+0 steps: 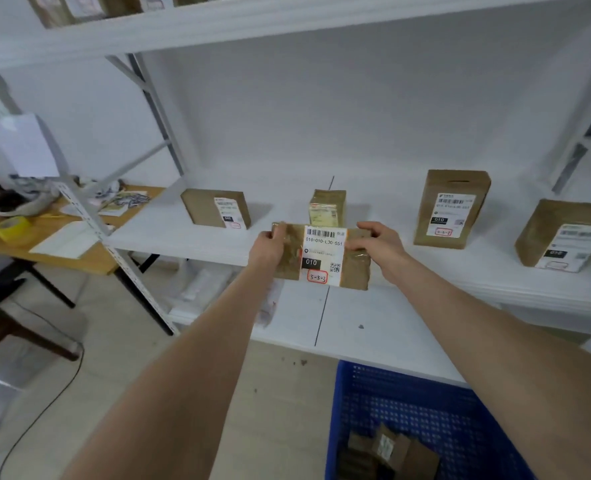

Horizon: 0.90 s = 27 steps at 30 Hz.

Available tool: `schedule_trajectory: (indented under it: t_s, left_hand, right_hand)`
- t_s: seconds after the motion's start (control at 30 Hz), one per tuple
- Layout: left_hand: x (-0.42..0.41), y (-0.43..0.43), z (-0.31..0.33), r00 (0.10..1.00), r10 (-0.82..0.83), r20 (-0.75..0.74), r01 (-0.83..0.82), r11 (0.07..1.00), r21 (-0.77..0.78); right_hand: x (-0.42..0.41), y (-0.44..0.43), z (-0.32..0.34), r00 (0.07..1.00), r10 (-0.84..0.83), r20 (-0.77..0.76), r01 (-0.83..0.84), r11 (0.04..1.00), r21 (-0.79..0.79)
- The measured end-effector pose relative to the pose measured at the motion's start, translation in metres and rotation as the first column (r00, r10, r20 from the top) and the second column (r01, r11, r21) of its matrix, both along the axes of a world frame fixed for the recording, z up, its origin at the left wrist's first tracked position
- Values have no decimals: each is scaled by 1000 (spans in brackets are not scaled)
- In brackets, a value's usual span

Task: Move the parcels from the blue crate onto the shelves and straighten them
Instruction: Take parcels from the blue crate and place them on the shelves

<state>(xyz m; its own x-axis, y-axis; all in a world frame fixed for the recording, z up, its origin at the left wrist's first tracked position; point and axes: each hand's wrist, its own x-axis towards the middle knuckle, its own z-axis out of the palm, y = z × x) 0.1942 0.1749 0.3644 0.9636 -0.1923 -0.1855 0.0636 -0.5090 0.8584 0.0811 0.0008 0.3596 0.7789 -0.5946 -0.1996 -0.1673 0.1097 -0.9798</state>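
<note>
Parcel (pixel 321 255): flat taped kraft box, white label | left hand (pixel 268 247), right hand (pixel 379 241) pinch its ends | over white shelf (pixel 373 313)

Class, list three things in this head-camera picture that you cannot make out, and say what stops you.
1. Head view: the base of the small parcel, hidden behind the held parcel that the left hand and right hand grip.
2. Head view: how many parcels lie in the blue crate; the bottom edge cuts them off.
3. Head view: the label text on the rightmost parcel, too blurred.
</note>
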Motion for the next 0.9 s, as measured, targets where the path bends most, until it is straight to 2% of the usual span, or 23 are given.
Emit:
schedule_trajectory:
  t_s: [0.3, 0.43, 0.63, 0.9]
  left_hand:
    - [95, 69, -15, 995, 103, 3, -102, 994, -29]
    - [160, 116, -27, 997, 57, -43, -58, 998, -26]
    - [239, 179, -36, 995, 11, -95, -11, 1000, 7]
    - [280, 202, -44, 993, -33, -118, 37, 999, 37]
  right_hand:
    - [98, 69, -9, 999, 43, 7, -43, 998, -45]
    - [156, 119, -23, 1000, 19, -18, -21, 998, -64]
    - [223, 188, -41, 998, -37, -40, 38, 999, 14]
    - [264, 211, -43, 996, -43, -76, 42, 999, -15]
